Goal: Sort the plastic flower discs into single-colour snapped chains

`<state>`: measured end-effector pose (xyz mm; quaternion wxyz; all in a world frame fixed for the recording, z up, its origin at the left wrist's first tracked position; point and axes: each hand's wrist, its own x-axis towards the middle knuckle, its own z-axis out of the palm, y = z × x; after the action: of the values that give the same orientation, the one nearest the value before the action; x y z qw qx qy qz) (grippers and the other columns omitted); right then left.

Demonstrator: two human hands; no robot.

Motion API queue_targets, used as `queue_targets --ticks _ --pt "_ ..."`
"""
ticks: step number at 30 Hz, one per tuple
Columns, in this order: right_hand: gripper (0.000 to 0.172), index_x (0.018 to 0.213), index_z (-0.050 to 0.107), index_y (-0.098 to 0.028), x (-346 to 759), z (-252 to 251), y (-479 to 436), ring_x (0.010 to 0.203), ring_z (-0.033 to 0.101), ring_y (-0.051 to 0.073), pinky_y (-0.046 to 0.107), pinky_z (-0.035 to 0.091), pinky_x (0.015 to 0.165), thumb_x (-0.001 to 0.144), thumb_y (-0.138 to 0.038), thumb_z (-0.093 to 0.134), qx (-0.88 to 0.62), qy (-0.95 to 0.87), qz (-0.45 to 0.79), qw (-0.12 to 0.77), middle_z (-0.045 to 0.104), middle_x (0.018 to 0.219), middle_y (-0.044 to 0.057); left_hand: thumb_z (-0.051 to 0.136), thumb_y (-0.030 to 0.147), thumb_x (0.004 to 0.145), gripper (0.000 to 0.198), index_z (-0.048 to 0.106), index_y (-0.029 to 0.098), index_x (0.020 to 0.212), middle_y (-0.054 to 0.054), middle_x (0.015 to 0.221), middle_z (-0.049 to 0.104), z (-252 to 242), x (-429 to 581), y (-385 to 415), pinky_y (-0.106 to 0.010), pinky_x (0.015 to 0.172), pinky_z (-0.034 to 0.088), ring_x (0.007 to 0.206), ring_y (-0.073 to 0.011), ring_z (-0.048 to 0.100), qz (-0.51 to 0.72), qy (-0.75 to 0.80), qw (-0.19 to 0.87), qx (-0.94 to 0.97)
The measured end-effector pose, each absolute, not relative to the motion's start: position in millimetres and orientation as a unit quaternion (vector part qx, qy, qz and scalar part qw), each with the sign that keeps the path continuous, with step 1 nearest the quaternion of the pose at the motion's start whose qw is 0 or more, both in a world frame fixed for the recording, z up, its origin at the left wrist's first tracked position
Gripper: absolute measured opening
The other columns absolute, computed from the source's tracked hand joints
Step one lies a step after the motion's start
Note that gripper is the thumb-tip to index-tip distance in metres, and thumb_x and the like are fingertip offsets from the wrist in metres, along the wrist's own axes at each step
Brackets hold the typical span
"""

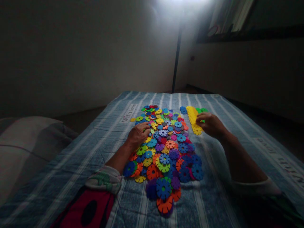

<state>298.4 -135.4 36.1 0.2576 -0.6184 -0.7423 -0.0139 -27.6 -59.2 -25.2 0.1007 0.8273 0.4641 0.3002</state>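
A big spread of coloured notched plastic discs (163,158) lies on the striped cloth, many overlapping. At its left edge is my left hand (140,134), with bent fingers down among the discs; whatever is under the fingertips is hidden. To the right, a row of yellow notched discs (192,117) lies overlapping in a long strip. My right hand (209,123) is at the strip's right side, thumb and fingers pinched together by the yellow discs; what they hold, if anything, I cannot make out. Some green discs (202,110) show just behind that hand, and blue discs (183,110) lie left of the strip's far end.
The blue striped cloth (95,152) covers a flat bed-like surface. Pale bedding (30,152) is at the left. Beyond the far edge a dark pole (177,60) stands under a bright light, with walls behind and at the right.
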Motion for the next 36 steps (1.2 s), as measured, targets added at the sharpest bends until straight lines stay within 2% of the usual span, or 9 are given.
queue_targets --ticks 6,13,17,24,27,30,32,36 --pt "0.021 0.083 0.076 -0.015 347 15 -127 0.088 0.064 0.022 0.029 0.047 0.075 0.077 -0.019 0.057 -0.730 -0.661 -0.038 0.170 0.072 0.094 0.011 0.048 0.029 0.080 0.025 0.071 0.019 0.082 -0.007 0.112 0.069 -27 -29 -57 -0.033 0.100 0.046 0.109 -0.0220 0.061 0.310 0.455 0.095 0.829" --pt "0.021 0.078 0.077 -0.019 348 -6 -120 0.083 0.066 0.020 0.025 0.046 0.068 0.077 -0.020 0.056 -0.728 -0.668 -0.028 0.151 0.074 0.089 0.007 0.049 0.029 0.080 0.024 0.071 0.020 0.082 -0.006 0.113 0.069 -28 -29 -57 -0.033 0.101 0.046 0.108 -0.0211 0.062 0.317 0.454 0.098 0.827" --pt "0.022 0.073 0.076 -0.018 346 -12 -120 0.080 0.066 0.019 0.024 0.046 0.066 0.077 -0.019 0.054 -0.724 -0.673 -0.035 0.148 0.074 0.085 0.006 0.049 0.029 0.080 0.025 0.072 0.019 0.084 -0.009 0.116 0.067 -29 -29 -58 -0.033 0.101 0.045 0.110 -0.0218 0.061 0.311 0.462 0.104 0.824" --pt "0.022 0.092 0.075 -0.020 337 -11 -120 0.091 0.066 0.023 0.031 0.050 0.077 0.077 -0.023 0.059 -0.734 -0.644 -0.078 0.202 0.073 0.100 0.008 0.049 0.027 0.080 0.023 0.071 0.021 0.082 -0.006 0.113 0.068 -28 -27 -62 -0.033 0.101 0.046 0.110 -0.0210 0.061 0.315 0.460 0.103 0.824" --pt "0.016 0.087 0.075 -0.020 314 -2 -122 0.088 0.066 0.022 0.033 0.050 0.078 0.077 -0.021 0.061 -0.666 -0.702 -0.033 0.251 0.072 0.096 0.009 0.048 0.026 0.081 0.023 0.071 0.020 0.081 -0.006 0.113 0.068 -28 -26 -64 -0.032 0.101 0.046 0.110 -0.0206 0.061 0.314 0.460 0.106 0.824" --pt "0.010 0.084 0.073 -0.021 271 8 -131 0.084 0.064 0.019 0.032 0.050 0.076 0.079 -0.025 0.065 -0.524 -0.799 0.065 0.286 0.070 0.092 0.008 0.048 0.026 0.080 0.023 0.070 0.019 0.081 -0.007 0.113 0.068 -28 -26 -64 -0.032 0.101 0.045 0.111 -0.0210 0.061 0.308 0.463 0.107 0.824" --pt "0.013 0.088 0.072 -0.021 238 14 -144 0.091 0.061 0.019 0.033 0.049 0.079 0.080 -0.030 0.067 -0.423 -0.855 0.120 0.277 0.066 0.102 0.008 0.048 0.026 0.081 0.023 0.070 0.019 0.081 -0.007 0.111 0.068 -29 -26 -63 -0.032 0.101 0.045 0.109 -0.0208 0.061 0.305 0.463 0.105 0.826" --pt "0.033 0.094 0.069 -0.021 184 21 -172 0.100 0.054 0.023 0.038 0.045 0.085 0.070 -0.043 0.076 -0.322 -0.919 0.125 0.190 0.060 0.107 0.009 0.049 0.025 0.080 0.021 0.069 0.020 0.079 -0.005 0.111 0.068 -32 -25 -60 -0.032 0.101 0.044 0.109 -0.0195 0.060 0.301 0.457 0.102 0.831"
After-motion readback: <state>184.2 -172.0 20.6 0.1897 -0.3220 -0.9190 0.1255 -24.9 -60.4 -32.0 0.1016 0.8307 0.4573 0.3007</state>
